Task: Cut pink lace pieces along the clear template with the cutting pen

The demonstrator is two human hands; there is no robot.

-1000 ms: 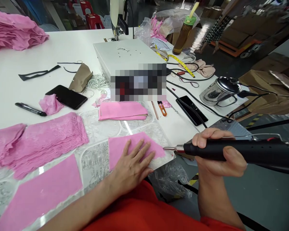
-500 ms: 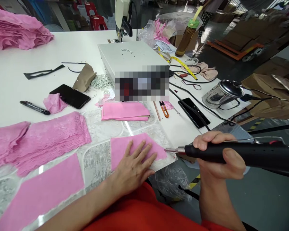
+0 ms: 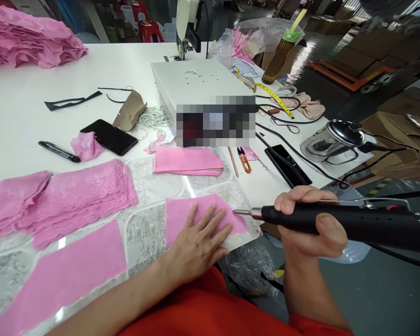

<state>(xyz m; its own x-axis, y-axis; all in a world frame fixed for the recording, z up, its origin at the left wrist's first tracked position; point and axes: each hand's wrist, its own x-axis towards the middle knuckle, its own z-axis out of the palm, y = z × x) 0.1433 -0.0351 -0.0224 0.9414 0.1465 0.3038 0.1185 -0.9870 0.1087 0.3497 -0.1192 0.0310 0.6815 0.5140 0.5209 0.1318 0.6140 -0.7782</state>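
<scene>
My left hand (image 3: 199, 240) lies flat with fingers spread on a pink fabric piece (image 3: 177, 212), pressing it against the marbled mat (image 3: 145, 231). Wrapped in my right hand (image 3: 310, 228) is a black pen-style hand tool (image 3: 364, 226) with a slim metal tip. That tip is at the slanted right edge of the fabric piece; whether it touches the cloth is hard to tell. A small stack of folded pink pieces (image 3: 187, 161) rests just beyond. Another cut pink piece (image 3: 80, 273) lies to the left, below a pile of pink lace (image 3: 87, 191).
A grey metal box (image 3: 199, 79) stands behind the fabric, its front blurred. Orange thread snips (image 3: 244, 161), a black phone (image 3: 289, 165), a metal-lidded glass jug (image 3: 331, 140) and black cables lie to the right. Another phone (image 3: 110, 136) and a marker (image 3: 59, 151) are at left.
The tool's tip has moved up and left along the slanted edge of the fabric piece. My left hand keeps its place on the cloth. The whole view has shifted slightly.
</scene>
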